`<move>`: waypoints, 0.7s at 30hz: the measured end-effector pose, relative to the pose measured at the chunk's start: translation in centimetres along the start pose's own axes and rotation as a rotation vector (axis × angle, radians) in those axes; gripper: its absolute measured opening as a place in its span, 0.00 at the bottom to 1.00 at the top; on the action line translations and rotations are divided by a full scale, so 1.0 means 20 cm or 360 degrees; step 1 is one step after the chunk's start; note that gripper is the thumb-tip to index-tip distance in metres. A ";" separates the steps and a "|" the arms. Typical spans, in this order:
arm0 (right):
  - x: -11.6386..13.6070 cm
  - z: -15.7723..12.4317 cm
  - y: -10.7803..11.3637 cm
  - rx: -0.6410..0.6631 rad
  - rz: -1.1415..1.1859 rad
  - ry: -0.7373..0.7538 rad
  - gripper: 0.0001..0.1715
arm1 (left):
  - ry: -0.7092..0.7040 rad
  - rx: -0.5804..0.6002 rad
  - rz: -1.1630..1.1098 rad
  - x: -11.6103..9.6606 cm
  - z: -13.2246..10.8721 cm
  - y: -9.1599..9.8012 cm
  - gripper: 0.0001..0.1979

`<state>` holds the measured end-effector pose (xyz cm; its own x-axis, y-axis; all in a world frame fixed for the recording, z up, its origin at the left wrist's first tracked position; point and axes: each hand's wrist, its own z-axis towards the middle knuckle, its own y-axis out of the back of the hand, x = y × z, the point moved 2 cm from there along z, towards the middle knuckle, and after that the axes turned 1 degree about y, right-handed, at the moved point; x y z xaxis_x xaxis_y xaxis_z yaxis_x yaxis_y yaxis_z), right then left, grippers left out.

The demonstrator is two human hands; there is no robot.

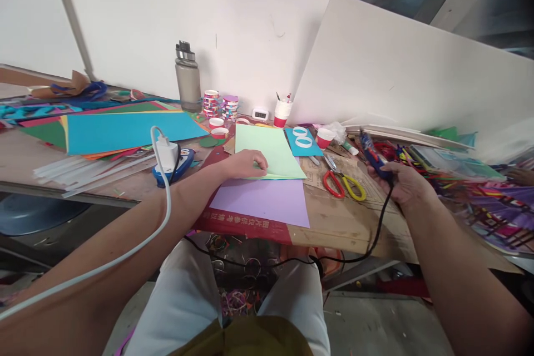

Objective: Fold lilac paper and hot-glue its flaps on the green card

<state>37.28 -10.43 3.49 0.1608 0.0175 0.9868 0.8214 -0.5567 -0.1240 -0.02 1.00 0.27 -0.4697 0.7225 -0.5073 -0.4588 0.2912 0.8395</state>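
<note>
My left hand rests on the near left corner of a light green paper sheet, fingers curled and pinching its edge. A purple paper sheet lies just below it on the table. My right hand is closed around a blue glue gun, whose nozzle points away toward the back. Its black cord hangs down over the table's front edge. Red and yellow handled scissors lie between my two hands.
Large blue and green sheets lie at the left, with a white charger and cable on a blue holder. A grey bottle, tape rolls, a red and white cup and a blue card with white rings stand behind. Coloured craft clutter fills the right.
</note>
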 end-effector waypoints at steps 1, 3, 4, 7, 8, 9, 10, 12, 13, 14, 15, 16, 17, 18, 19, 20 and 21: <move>0.00 -0.02 -0.02 0.0107 0.0066 -0.0020 0.15 | 0.0001 -0.0002 0.0006 0.00 0.00 0.00 0.10; -0.02 -0.06 -0.08 0.0321 0.0049 -0.0128 0.15 | 0.0000 -0.0008 0.0020 0.00 0.00 0.00 0.10; -0.03 -0.08 -0.11 0.0415 0.0021 -0.0163 0.15 | -0.0004 -0.0011 0.0025 0.00 0.00 0.00 0.10; -0.07 -0.12 -0.22 0.0467 -0.0126 -0.0041 0.16 | -0.0020 -0.0026 0.0029 0.00 0.00 0.00 0.10; -0.07 -0.14 -0.25 0.0471 -0.0188 0.0047 0.17 | -0.0022 -0.0028 0.0029 0.00 0.00 0.00 0.10; -0.08 -0.16 -0.28 0.0493 -0.0243 0.0128 0.19 | -0.0021 -0.0029 0.0027 0.00 0.00 0.00 0.10; -0.09 -0.18 -0.31 0.0543 -0.0290 0.0190 0.20 | -0.0016 -0.0029 0.0023 0.00 0.00 0.00 0.10; -0.10 -0.23 -0.36 0.0670 -0.0331 0.0255 0.24 | -0.0004 -0.0020 0.0007 0.00 0.00 0.00 0.10; -0.10 -0.26 -0.38 0.0730 -0.0333 0.0277 0.25 | -0.0001 -0.0017 -0.0001 0.00 0.00 0.00 0.10; -0.11 -0.28 -0.40 0.0776 -0.0335 0.0298 0.25 | 0.0000 -0.0012 -0.0008 0.00 0.00 0.00 0.10; -0.11 -0.31 -0.42 0.0810 -0.0345 0.0314 0.24 | -0.0001 -0.0009 -0.0010 0.00 0.00 0.00 0.10; -0.11 -0.33 -0.43 0.0830 -0.0363 0.0326 0.22 | -0.0004 -0.0007 -0.0008 0.00 0.00 0.01 0.10; -0.12 -0.34 -0.44 0.0840 -0.0387 0.0340 0.20 | -0.0007 -0.0007 -0.0004 0.00 0.00 0.01 0.10; -0.12 -0.35 -0.45 0.0842 -0.0417 0.0352 0.18 | -0.0008 -0.0008 0.0002 0.00 0.00 0.01 0.09; -0.12 -0.36 -0.46 0.0838 -0.0449 0.0366 0.16 | -0.0005 -0.0008 0.0007 0.00 0.00 0.01 0.09; -0.12 -0.36 -0.47 0.0830 -0.0484 0.0388 0.14 | -0.0001 -0.0008 0.0011 0.00 0.00 0.01 0.09; -0.12 -0.36 -0.47 0.0826 -0.0527 0.0421 0.12 | 0.0006 -0.0008 0.0014 0.00 0.00 0.01 0.09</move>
<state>25.09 -11.25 2.99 -0.2302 -0.1223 0.9654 0.9716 -0.0839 0.2211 -0.10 1.10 0.35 -0.4765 0.7226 -0.5008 -0.4587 0.2816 0.8428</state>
